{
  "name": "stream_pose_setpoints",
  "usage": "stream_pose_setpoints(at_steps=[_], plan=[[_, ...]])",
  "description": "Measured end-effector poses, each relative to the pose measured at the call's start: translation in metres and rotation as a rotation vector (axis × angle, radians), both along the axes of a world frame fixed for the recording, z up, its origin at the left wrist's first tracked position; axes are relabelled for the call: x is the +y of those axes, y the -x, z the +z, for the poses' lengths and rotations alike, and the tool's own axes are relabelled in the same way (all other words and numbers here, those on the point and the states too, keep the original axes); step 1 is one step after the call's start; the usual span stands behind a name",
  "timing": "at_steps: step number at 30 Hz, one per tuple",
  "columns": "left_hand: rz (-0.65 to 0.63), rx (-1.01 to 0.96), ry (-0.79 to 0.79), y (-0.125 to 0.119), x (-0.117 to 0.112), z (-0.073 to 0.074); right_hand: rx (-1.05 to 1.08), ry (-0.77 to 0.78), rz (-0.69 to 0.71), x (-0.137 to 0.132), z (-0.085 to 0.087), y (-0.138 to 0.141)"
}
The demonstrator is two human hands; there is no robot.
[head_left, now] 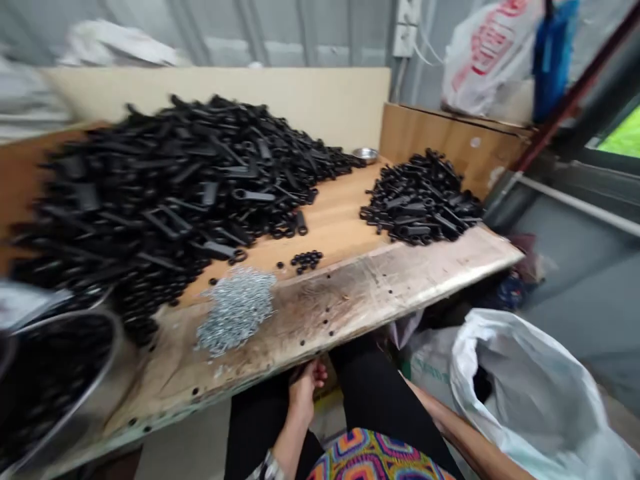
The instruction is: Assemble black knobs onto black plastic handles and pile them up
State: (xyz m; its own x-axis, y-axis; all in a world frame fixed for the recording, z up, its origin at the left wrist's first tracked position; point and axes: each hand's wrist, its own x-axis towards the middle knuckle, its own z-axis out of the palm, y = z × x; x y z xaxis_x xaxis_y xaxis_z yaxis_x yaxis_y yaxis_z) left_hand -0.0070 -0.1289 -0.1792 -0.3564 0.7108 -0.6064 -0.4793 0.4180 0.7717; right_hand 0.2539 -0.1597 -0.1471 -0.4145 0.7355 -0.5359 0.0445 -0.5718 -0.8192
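Note:
My left hand (309, 381) is at the front edge of the workbench, above my lap, with its fingers curled closed. Whatever it may hold is hidden. Of my right arm only the forearm (463, 427) shows, reaching down beside my leg; the hand itself is out of sight. Nearest my left hand on the bench lies a heap of small silvery metal pins (237, 310). Just behind it sits a little cluster of black rings (307, 260). A large pile of black plastic parts with ringed ends (200, 173) fills the left, and a smaller pile of similar parts (423, 197) lies right.
A tub of dark small pieces (117, 360) stands at the left front. An open white sack (545, 393) is on the floor at right. A small metal bowl (366, 155) sits at the back. Boards (320, 100) edge the wooden workbench (380, 287).

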Motion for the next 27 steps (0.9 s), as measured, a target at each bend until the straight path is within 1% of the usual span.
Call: stream_pose_setpoints(at_steps=[2,3,5,7,8,9,11,12,13,14,15,17,18,20,21,23,25,27], plan=[[-0.010,-0.028,-0.007,-0.003,-0.002,0.000,-0.086,-0.019,0.123,0.013,0.016,-0.008],[-0.020,-0.040,-0.008,-0.005,-0.002,0.000,-0.120,-0.065,0.179,0.022,0.027,-0.012],[-0.037,-0.053,-0.023,-0.010,-0.001,-0.003,-0.094,-0.217,0.274,0.042,0.059,-0.013],[-0.048,-0.054,-0.048,-0.016,0.002,-0.007,0.028,-0.344,0.356,0.064,0.102,-0.002],[-0.062,-0.056,-0.052,-0.019,0.003,-0.009,0.072,-0.403,0.388,0.076,0.124,0.010],[-0.084,-0.056,-0.046,-0.023,0.004,-0.011,0.066,-0.473,0.411,0.087,0.147,0.026],[-0.158,-0.043,-0.006,-0.031,0.007,-0.013,-0.046,-0.667,0.450,0.113,0.186,0.069],[-0.214,-0.032,0.027,-0.035,0.009,-0.014,-0.121,-0.787,0.483,0.127,0.201,0.095],[-0.274,-0.025,0.060,-0.039,0.011,-0.014,-0.182,-0.904,0.535,0.141,0.213,0.123],[-0.328,-0.024,0.090,-0.043,0.014,-0.013,-0.229,-1.022,0.597,0.156,0.221,0.153],[-0.374,-0.026,0.114,-0.046,0.017,-0.011,-0.287,-1.117,0.644,0.170,0.225,0.183],[-0.441,-0.028,0.141,-0.050,0.023,-0.007,-0.497,-1.295,0.696,0.198,0.225,0.240],[-0.463,-0.023,0.150,-0.050,0.026,-0.005,-0.651,-1.344,0.704,0.209,0.222,0.266],[-0.508,-0.001,0.178,-0.049,0.030,-0.001,-0.933,-1.360,0.683,0.228,0.214,0.307],[-0.535,0.009,0.196,-0.048,0.031,0.000,-1.028,-1.345,0.666,0.235,0.209,0.323],[-0.586,0.024,0.225,-0.044,0.033,0.000,-1.117,-1.319,0.634,0.244,0.199,0.346],[-0.613,0.027,0.225,-0.039,0.032,0.001,-1.150,-1.311,0.609,0.249,0.191,0.359],[-0.605,0.019,0.175,-0.031,0.028,0.008,-1.182,-1.304,0.585,0.252,0.185,0.367]])
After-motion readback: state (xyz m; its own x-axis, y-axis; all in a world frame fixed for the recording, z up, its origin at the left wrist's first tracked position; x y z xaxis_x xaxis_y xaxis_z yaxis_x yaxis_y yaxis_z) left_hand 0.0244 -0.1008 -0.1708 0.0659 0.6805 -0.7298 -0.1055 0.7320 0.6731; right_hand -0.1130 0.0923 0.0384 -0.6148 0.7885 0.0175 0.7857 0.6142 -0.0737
